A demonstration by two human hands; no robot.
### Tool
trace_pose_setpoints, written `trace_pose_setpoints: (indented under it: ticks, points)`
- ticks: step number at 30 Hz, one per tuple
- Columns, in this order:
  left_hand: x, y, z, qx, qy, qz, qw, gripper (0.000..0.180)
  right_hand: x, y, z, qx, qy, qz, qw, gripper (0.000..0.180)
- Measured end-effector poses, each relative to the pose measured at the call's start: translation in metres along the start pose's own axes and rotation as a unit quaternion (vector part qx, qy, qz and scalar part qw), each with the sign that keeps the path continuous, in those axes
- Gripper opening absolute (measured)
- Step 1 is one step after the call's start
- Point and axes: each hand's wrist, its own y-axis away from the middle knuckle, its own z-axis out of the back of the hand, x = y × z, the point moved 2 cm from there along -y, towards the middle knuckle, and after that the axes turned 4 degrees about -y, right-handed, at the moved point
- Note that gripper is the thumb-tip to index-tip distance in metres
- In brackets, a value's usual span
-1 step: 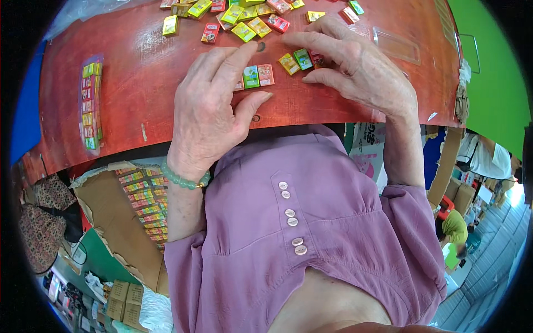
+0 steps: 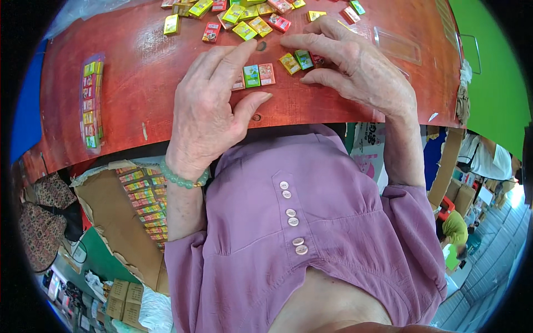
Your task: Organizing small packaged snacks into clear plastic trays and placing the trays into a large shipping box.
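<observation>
Small colourful packets lie on a red wooden table (image 2: 139, 66). My left hand (image 2: 205, 111) rests flat near the front edge, its fingertips on a short row of pink, green and orange packets (image 2: 252, 75). My right hand (image 2: 355, 66) is spread beside it, fingers touching a yellow and a green packet (image 2: 297, 60) and partly covering a red one. Neither hand grips anything. A loose heap of several more packets (image 2: 239, 16) lies just beyond the fingers.
A clear tray filled with packets (image 2: 91, 102) lies at the table's left, and an empty clear tray (image 2: 397, 44) at its right. Below the table stands a cardboard box of filled trays (image 2: 141, 200). Another person (image 2: 483, 158) stands at the right.
</observation>
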Motion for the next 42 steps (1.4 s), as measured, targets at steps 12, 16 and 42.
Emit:
trace_pose_setpoints:
  ticks: [12, 16, 42]
  points:
    - [0.004, 0.001, 0.009, 0.058, 0.063, 0.058, 0.995, 0.048, 0.002, 0.005, -0.018, -0.076, -0.012, 0.032, 0.997, 0.033]
    - [0.001, 0.001, 0.007, 0.050, 0.036, 0.025, 0.998, 0.046, 0.007, 0.009, -0.019, -0.081, -0.017, 0.046, 0.996, 0.039]
    - [-0.014, 0.004, -0.006, 0.024, -0.091, -0.018, 0.995, 0.033, 0.014, 0.010, -0.037, -0.145, -0.038, 0.047, 0.988, 0.032]
